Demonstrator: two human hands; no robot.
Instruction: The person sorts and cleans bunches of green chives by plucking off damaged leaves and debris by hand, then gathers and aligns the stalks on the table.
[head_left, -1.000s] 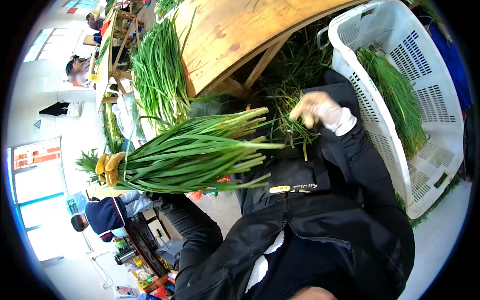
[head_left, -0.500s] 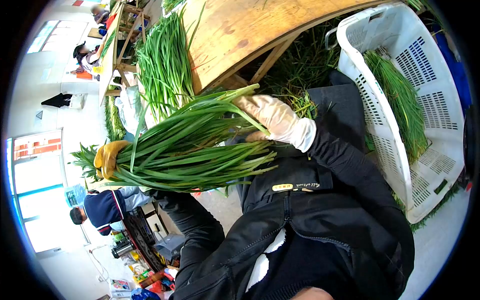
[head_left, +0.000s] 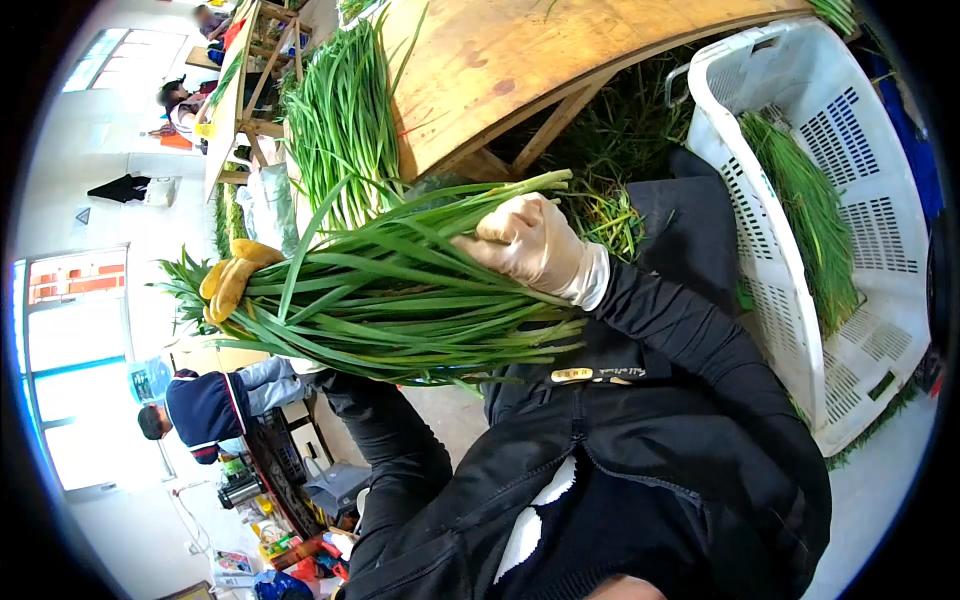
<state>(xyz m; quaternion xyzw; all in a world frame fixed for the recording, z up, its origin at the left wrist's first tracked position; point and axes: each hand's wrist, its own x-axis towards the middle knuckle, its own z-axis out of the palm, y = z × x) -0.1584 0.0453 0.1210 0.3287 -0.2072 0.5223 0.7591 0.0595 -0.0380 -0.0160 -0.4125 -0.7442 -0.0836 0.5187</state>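
A long bunch of garlic chives (head_left: 400,290) stretches across in front of me. At its leafy end, my left hand (head_left: 238,280), in a yellow glove, is closed around the leaves. My right hand (head_left: 530,245), in a whitish glove, is closed against the stalks toward the pale end, its fingertips partly hidden among them. Some pale stalk ends poke out above this hand, and others hang loose below it. Just beyond the bunch, another pile of garlic chives (head_left: 345,120) lies on the wooden table.
The wooden table (head_left: 480,70) reaches close to my knees. At right stands a white perforated basket (head_left: 800,330) with greens (head_left: 805,220) inside. Loose trimmings (head_left: 615,220) lie under the table edge. A person in a dark jacket (head_left: 205,410) stands at left; others sit at a far table.
My right hand has turned and its fingers have curled in on the stalks. The bunch has shifted slightly to the right. My left hand keeps its grip.
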